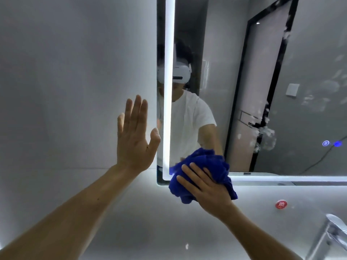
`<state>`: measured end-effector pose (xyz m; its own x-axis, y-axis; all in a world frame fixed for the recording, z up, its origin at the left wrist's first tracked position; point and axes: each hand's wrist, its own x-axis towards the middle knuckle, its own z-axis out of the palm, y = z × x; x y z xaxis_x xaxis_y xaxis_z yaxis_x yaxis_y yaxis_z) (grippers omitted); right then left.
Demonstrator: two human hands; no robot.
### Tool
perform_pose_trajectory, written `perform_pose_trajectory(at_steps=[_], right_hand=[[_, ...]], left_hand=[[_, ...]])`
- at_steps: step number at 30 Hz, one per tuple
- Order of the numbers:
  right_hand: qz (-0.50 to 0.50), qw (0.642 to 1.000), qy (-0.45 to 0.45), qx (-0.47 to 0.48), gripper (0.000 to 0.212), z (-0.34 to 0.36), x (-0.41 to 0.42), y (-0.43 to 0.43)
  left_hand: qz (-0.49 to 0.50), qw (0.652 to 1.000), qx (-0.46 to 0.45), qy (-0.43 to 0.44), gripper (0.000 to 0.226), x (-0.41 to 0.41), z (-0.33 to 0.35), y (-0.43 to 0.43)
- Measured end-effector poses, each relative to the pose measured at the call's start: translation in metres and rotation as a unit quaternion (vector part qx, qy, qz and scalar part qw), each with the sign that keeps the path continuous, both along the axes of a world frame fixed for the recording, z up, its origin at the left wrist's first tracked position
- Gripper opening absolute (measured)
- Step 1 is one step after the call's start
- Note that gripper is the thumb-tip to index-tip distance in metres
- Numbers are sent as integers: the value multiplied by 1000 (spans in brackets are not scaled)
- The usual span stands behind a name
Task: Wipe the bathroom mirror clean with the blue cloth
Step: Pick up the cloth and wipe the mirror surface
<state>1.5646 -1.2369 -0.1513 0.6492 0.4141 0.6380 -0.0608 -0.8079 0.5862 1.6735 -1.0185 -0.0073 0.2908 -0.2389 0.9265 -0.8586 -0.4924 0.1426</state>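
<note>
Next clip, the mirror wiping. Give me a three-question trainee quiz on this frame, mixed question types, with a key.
1. True or false: the left hand holds the blue cloth.
2. Where on the mirror does the right hand press the cloth? A. lower left corner B. upper right corner C. centre
3. Fill in: white smears show on the mirror's ____ side.
Key: 1 false, the left hand is open and flat at the wall beside the mirror; 2 A; 3 right.
</note>
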Motion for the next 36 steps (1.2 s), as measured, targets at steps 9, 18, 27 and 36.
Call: perform_pose_trajectory(at_steps=[9,18,27,36], right_hand=[[4,928,-256,271,50,93,19,31],[-23,994,-90,56,80,11,-12,-21],[11,963,-193,189,79,94,-41,-68],[26,925,-267,268,55,156,-14,-34]], left_hand=[[-25,999,-9,-34,64,-2,0,-21],[-20,998,10,-54,66,-18,-3,-34],[-3,998,-4,-62,67,-38,27,-63],[22,996,-30,-79,66,-58,55,-85]])
